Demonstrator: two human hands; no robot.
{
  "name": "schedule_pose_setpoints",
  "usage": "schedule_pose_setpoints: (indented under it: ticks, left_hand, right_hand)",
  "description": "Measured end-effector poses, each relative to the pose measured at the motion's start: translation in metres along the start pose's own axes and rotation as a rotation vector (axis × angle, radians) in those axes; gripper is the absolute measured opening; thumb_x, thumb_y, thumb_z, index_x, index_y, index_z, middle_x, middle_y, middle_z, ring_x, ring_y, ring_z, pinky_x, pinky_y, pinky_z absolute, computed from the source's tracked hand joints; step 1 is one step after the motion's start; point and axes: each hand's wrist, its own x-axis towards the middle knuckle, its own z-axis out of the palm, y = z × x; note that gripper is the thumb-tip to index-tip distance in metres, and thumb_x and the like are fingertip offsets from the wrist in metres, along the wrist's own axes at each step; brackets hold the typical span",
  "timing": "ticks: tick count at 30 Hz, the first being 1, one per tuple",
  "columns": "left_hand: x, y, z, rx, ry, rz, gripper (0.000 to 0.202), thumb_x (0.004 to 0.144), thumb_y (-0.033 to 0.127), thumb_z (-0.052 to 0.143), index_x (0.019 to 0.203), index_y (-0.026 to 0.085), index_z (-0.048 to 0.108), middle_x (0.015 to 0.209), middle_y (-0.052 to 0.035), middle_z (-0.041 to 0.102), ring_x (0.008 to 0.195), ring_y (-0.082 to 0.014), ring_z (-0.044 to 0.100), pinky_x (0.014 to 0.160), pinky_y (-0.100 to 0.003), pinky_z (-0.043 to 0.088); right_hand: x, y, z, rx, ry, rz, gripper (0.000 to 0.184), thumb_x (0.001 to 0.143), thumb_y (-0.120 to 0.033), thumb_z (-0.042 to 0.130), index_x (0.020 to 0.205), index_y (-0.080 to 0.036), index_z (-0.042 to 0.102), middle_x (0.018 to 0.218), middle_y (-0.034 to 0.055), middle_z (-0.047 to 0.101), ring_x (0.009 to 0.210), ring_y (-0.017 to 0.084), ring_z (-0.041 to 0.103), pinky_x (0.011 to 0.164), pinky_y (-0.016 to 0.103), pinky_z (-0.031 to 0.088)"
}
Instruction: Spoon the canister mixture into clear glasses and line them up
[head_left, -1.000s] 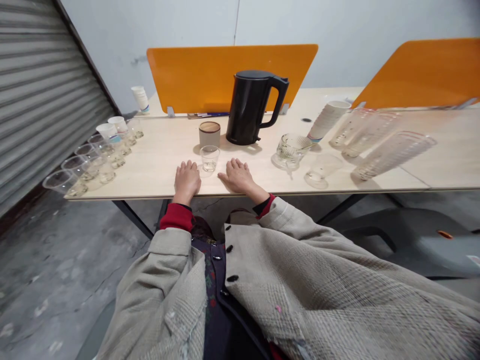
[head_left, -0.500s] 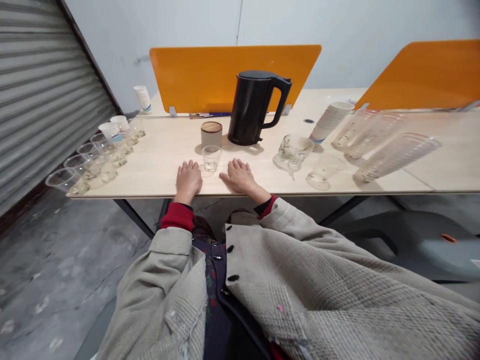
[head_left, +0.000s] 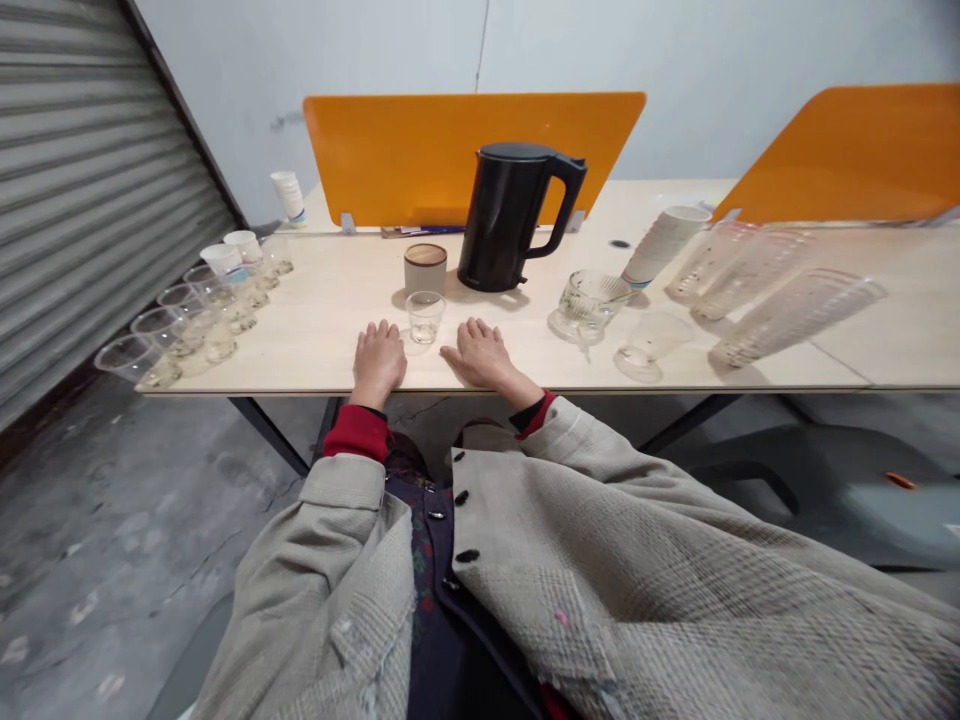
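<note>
My left hand (head_left: pixel 379 358) and my right hand (head_left: pixel 481 352) both lie flat, palms down, at the near edge of a light wooden table (head_left: pixel 330 330). Their fingers are stretched out and hold nothing. Between the fingertips stands a small clear glass (head_left: pixel 425 317), touched by neither hand. Behind it sits a short beige canister with a brown lid (head_left: pixel 425 268), and beside that a black electric kettle (head_left: pixel 514 216) with its handle to the right.
Several clear plastic cups (head_left: pixel 184 325) line the table's left edge. A ribbed glass dish (head_left: pixel 587 302), a stack of paper cups (head_left: pixel 663 244) and stacks of clear cups (head_left: pixel 787 310) lie to the right. Orange dividers (head_left: pixel 472 150) stand behind. A metal shutter (head_left: pixel 82 190) is at left.
</note>
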Motion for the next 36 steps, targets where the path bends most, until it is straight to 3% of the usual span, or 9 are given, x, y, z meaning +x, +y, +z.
schedule_pose_setpoints:
  ticks: [36]
  left_hand:
    - [-0.0009, -0.0004, 0.0003, -0.029, 0.014, -0.001, 0.058, 0.110, 0.027, 0.029, 0.161, 0.014, 0.053, 0.174, -0.0147, 0.049, 0.165, -0.0362, 0.038, 0.137, -0.056, 0.031]
  right_hand:
    - [-0.0010, -0.0011, -0.0012, -0.011, -0.015, 0.013, 0.071, 0.112, -0.050, 0.038, 0.162, 0.000, 0.041, 0.179, 0.0280, 0.032, 0.169, 0.040, 0.026, 0.136, 0.060, 0.020]
